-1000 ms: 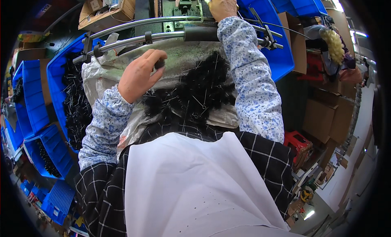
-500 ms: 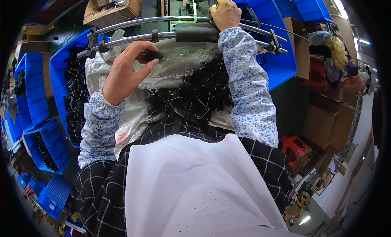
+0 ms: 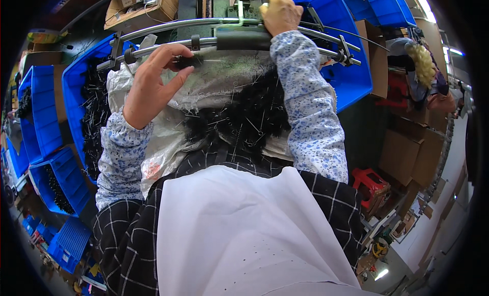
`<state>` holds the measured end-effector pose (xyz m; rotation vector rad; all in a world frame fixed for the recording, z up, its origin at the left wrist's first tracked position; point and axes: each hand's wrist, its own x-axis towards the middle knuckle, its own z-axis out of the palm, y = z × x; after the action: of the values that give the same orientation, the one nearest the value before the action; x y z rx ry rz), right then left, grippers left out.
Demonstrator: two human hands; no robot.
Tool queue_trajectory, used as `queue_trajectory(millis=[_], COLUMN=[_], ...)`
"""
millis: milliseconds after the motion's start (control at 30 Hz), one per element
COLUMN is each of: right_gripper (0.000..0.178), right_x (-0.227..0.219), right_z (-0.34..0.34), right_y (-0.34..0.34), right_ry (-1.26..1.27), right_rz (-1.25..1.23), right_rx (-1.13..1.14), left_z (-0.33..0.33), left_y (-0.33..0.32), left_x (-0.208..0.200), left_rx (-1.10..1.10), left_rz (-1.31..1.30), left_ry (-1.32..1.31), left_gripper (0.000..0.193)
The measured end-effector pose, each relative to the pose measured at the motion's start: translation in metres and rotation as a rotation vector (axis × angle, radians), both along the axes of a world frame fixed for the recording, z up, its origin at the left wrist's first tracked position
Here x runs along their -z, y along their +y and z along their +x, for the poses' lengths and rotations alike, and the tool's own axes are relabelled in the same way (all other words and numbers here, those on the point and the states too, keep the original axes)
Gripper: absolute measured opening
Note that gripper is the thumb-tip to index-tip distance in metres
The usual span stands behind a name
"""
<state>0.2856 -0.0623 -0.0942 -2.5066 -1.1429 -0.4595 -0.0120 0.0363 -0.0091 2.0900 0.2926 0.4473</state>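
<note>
My left hand [image 3: 150,85] is raised to the curved metal rail [image 3: 163,44] and pinches a small black part [image 3: 187,61] between thumb and fingers, just below the rail. A black sleeve [image 3: 243,40] sits on the rail to its right. My right hand [image 3: 280,13] is closed over the metal frame at the top, beside a pale bracket [image 3: 238,5]; what lies under its palm is hidden. A heap of small black parts [image 3: 249,115] lies on a white woven sack [image 3: 168,143] in front of my body.
Blue bins [image 3: 46,118] holding more black parts stand at the left, and a large blue bin [image 3: 351,67] at the right. Cardboard boxes [image 3: 407,153] and a red stool [image 3: 369,181] are at the far right. Another person [image 3: 423,67] is at the right edge.
My left hand has lifted from the heap of black parts up to the rail, carrying a black part. The right hand has stayed on the frame.
</note>
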Motion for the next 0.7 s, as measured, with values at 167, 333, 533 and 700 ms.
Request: queue_trajectory(millis=[167, 333, 533, 700], right_gripper=[0.028, 0.027, 0.015, 0.021], right_x=[0.006, 0.007, -0.055, -0.091], right_z=[0.029, 0.084, 0.089, 0.008], right_y=[-0.019, -0.031, -0.058, -0.071], right_ry=[-0.07, -0.018, -0.107, -0.197], right_rz=[-0.037, -0.121, -0.121, 0.105], right_rx=[-0.027, -0.017, 0.038, -0.3], left_z=[-0.01, 0.003, 0.01, 0.031], left_y=[0.005, 0.006, 0.002, -0.016], left_x=[0.006, 0.014, 0.017, 0.033], left_rx=[-0.032, 0.067, 0.198, 0.173], left_rz=[-0.044, -0.155, -0.199, -0.291], left_ry=[-0.043, -0.077, -0.035, -0.131], left_gripper=[0.024, 0.025, 0.023, 0.023])
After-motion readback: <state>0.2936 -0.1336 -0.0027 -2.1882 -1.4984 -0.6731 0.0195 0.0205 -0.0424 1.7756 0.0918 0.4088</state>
